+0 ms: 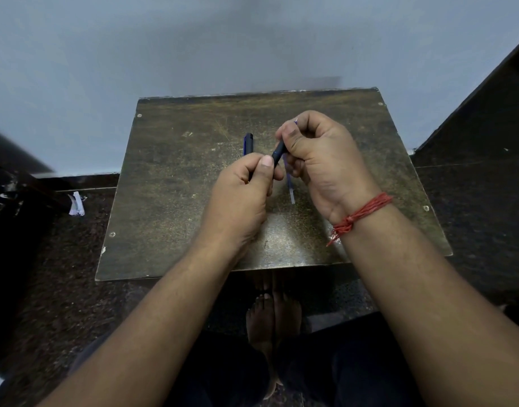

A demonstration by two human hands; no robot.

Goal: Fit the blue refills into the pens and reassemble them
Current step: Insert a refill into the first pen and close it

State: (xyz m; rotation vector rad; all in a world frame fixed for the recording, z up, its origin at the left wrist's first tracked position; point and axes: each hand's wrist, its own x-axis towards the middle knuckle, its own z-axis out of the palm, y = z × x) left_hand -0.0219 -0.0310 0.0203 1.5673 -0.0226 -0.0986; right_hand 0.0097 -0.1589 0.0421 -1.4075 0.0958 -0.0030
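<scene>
Above the middle of a worn brown table (170, 183), my left hand (237, 198) grips a dark pen whose top end (248, 142) sticks up past my fingers. My right hand (320, 160) pinches a short dark pen piece (279, 152) between thumb and forefinger, close to my left thumb. A blue refill (290, 183) also runs through my right hand; its lower end hangs below the fingers and its tip shows above them. Whether the dark piece touches the pen in my left hand is hidden by my fingers.
The table stands against a pale blue wall (193, 39). A scrap of white paper (76, 204) lies on the dark floor at the left. A dark slanted surface (487, 113) rises at the right. My bare feet (270, 315) show below the table's near edge.
</scene>
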